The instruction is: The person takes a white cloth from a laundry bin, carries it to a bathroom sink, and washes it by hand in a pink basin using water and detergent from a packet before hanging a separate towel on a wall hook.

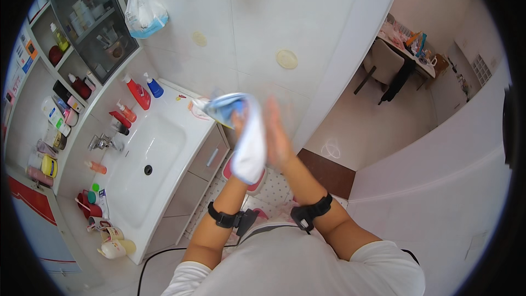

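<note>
A white cloth with blue patches (pixel 251 151), which looks like a small towel, hangs over my left hand (pixel 239 120). My left fingers are closed on it, and the cloth covers most of that hand and the wrist. Just to its right, my right hand (pixel 278 141) is raised with its fingers stretched out and close together. Motion blurs it, and I cannot tell whether its palm touches the cloth. Both hands are in front of the tiled wall, right of the white washbasin (pixel 170 131).
Along the basin stand a red bottle (pixel 138 94), a blue pump bottle (pixel 154 86), a tap (pixel 107 142) and several cups. Shelves (pixel 82 71) with toiletries curve along the left. A white-and-blue bag (pixel 146 13) hangs above. A doorway on the right shows a chair (pixel 388 67) and table.
</note>
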The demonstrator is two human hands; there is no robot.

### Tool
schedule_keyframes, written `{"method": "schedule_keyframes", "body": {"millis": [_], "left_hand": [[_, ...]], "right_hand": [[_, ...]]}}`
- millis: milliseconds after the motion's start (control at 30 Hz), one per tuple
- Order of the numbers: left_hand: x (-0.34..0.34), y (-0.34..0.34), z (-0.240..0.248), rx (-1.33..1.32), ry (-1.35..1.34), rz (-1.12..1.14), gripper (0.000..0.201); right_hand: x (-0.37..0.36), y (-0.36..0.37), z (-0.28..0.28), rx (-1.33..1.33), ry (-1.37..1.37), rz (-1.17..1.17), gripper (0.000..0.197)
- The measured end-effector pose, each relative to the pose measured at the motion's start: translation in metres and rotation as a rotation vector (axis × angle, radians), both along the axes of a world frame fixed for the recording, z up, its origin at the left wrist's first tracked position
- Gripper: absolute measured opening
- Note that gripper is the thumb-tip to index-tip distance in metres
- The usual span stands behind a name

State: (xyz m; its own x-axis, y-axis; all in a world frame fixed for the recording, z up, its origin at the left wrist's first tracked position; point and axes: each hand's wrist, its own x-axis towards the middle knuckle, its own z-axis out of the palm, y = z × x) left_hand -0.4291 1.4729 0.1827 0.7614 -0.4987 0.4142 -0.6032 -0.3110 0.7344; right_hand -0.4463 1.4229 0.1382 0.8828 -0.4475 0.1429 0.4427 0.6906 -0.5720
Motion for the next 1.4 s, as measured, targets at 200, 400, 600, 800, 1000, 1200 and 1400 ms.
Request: {"method": "schedule_keyframes", "body": {"millis": [200, 400, 600, 800, 1000, 1200, 1400], "left_hand": [[0.035, 0.036, 0.012, 0.076, -0.214, -0.206, 0.028], [0.025, 0.027, -0.008, -1.396, 1.331, -1.257, 0.038], [0.011, 0.015, 0.003, -1.534, 1.814, -1.609, 0.048], [0.002, -0.015, 0.011, -1.506, 2.024, -1.621, 0.051], [0.033, -0.031, 0.023, -1.345, 1.486, -0.699, 0.025], [0.061, -0.022, 0.033, -0.363, -0.645, 0.126, 0.013], [0.087, -0.031, 0.007, -0.224, -0.526, 0.155, 0.015]], "right_hand": [[-0.005, -0.007, 0.007, 0.346, 0.191, 0.152, 0.044], [0.003, -0.005, 0.01, 0.218, -0.091, 0.359, 0.043], [0.001, 0.0, 0.03, 0.176, 0.086, 0.313, 0.041], [-0.013, 0.001, 0.021, 0.062, 0.225, 0.273, 0.043], [-0.023, 0.022, 0.014, -0.131, 0.466, 0.268, 0.044], [-0.04, 0.018, 0.022, -0.218, 0.448, 0.162, 0.045], [-0.018, 0.003, 0.031, -0.365, 0.504, 0.076, 0.047]]}}
